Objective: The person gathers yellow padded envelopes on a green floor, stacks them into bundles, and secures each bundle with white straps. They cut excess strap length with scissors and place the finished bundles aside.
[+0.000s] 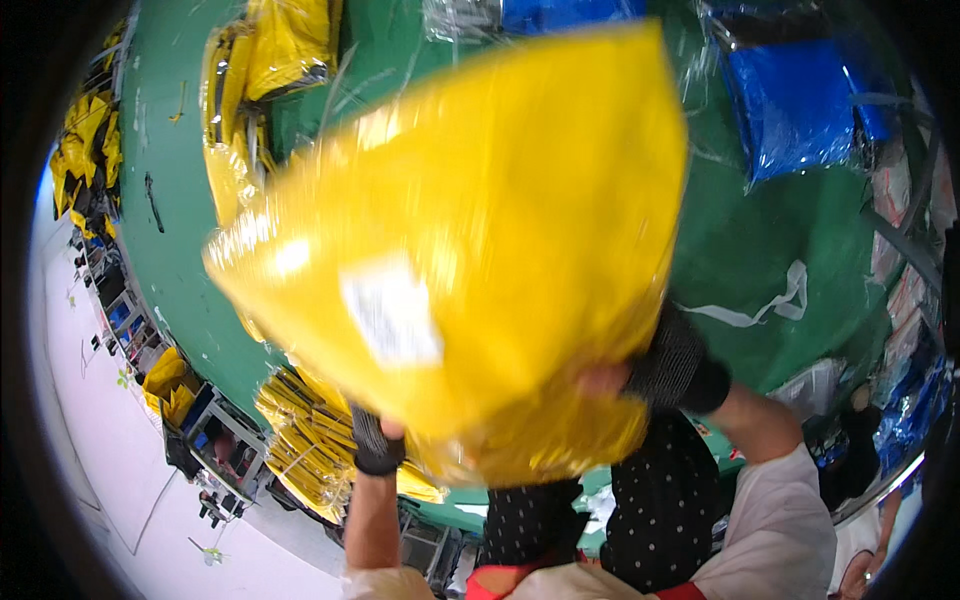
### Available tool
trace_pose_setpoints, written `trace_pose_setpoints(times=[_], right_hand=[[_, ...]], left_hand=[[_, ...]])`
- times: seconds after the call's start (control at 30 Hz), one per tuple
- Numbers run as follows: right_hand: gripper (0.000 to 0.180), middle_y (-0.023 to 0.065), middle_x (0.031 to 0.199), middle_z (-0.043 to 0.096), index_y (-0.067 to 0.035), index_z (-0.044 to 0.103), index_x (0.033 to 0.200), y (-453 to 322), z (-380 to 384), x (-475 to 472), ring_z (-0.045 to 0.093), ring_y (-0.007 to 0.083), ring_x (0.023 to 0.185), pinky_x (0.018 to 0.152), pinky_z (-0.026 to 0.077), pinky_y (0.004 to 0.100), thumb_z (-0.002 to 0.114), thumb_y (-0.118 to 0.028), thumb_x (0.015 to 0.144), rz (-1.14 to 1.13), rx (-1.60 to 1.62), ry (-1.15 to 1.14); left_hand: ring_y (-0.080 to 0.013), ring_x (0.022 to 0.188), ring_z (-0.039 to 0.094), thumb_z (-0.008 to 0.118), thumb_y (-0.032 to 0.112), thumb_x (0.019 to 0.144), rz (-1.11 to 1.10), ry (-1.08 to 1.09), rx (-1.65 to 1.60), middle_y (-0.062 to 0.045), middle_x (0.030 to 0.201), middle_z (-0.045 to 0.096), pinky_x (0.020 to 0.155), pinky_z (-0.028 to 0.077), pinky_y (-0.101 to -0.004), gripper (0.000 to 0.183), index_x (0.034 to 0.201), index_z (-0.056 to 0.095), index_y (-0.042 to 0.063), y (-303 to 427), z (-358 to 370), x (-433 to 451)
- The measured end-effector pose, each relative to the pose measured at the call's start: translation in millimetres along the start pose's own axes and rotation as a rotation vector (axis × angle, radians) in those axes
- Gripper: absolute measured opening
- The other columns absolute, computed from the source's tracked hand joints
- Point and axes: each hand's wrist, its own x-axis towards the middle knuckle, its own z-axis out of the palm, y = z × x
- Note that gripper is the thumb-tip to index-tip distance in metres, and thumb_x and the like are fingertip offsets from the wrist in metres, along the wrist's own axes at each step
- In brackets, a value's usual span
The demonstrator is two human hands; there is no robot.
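Both hands hold up a large yellow folded item in clear plastic wrap [517,225], tilted and blurred by motion. It bears a white label [392,311] with print too blurred to make out. My left hand [377,439], in a dark fingerless glove, grips the lower left edge; most of its fingers are hidden behind the package. At the lower right, my right hand [652,367], gloved the same way, has its thumb on the front of the plastic. The package covers much of the green table [780,240].
A stack of yellow wrapped packages [307,435] sits at the near left; more yellow packages [289,49] lie at the far left. A blue wrapped package [795,105] rests at the right, above a white strip [787,300]. Another person's arm [874,555] shows at the lower right.
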Motion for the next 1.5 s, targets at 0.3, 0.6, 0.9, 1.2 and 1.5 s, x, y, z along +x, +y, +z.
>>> trace_pose_setpoints(times=[0.3, 0.6, 0.9, 1.2, 1.5], right_hand=[[0.072, 0.0136, 0.117, 0.051, -0.003, 0.045, 0.12, 122.6, 30.3, -32.6, 0.05, 0.0238, 0.106, 0.091, 0.04, 0.0364, 0.08, -0.025, 0.061, 0.378, -0.233, -0.125], [0.07, 0.0148, 0.115, 0.052, -0.002, 0.047, 0.118, 154.3, 1.2, -25.7, 0.051, 0.0242, 0.105, 0.09, 0.04, 0.0366, 0.078, -0.03, 0.062, 0.479, -0.662, -0.362], [0.069, 0.016, 0.112, 0.054, -0.001, 0.049, 0.116, 156.4, -14.2, 3.8, 0.052, 0.0247, 0.104, 0.089, 0.041, 0.0368, 0.076, -0.036, 0.062, 0.502, -0.942, -0.503], [0.069, 0.0171, 0.109, 0.056, 0.0, 0.051, 0.114, 166.1, -27.7, 40.8, 0.053, 0.0251, 0.103, 0.089, 0.041, 0.037, 0.074, -0.041, 0.063, 0.525, -1.149, -0.621], [0.035, 0.0135, 0.099, 0.061, -0.003, 0.055, 0.108, 25.8, -18.5, 243.1, 0.057, 0.0269, 0.091, 0.081, 0.044, 0.0362, 0.048, -0.029, 0.086, 0.405, -1.381, -0.688]], left_hand=[[-0.0309, 0.105, 0.051, 0.059, 0.026, 0.08, -0.078, -0.259, 0.251, -0.015, 0.117, 0.051, 0.086, 0.041, -0.0429, 0.041, 0.114, 0.05, 0.005, -142.6, 14.4, -102.7], [-0.0346, 0.118, 0.036, 0.067, 0.037, 0.07, -0.058, -0.14, 0.445, -0.02, 0.128, 0.036, 0.1, 0.025, -0.0425, 0.075, 0.126, 0.032, 0.002, -152.2, 6.4, -85.6], [-0.0363, 0.097, 0.052, 0.06, 0.061, 0.064, 0.507, 0.025, 1.021, -0.021, 0.109, 0.053, 0.087, 0.038, -0.043, 0.079, 0.115, 0.05, 0.001, 39.7, 81.8, 73.5], [-0.0295, 0.073, 0.055, 0.062, 0.06, 0.061, 0.585, -0.038, 0.807, -0.014, 0.081, 0.057, 0.067, 0.042, -0.0389, 0.067, 0.094, 0.059, 0.002, -2.7, 77.9, 131.9], [-0.0282, 0.098, 0.053, 0.048, 0.057, 0.081, -0.125, 0.613, -1.55, -0.009, 0.102, 0.057, 0.085, 0.045, -0.0371, 0.061, 0.115, 0.047, 0.006, -3.1, -68.8, 202.5]])
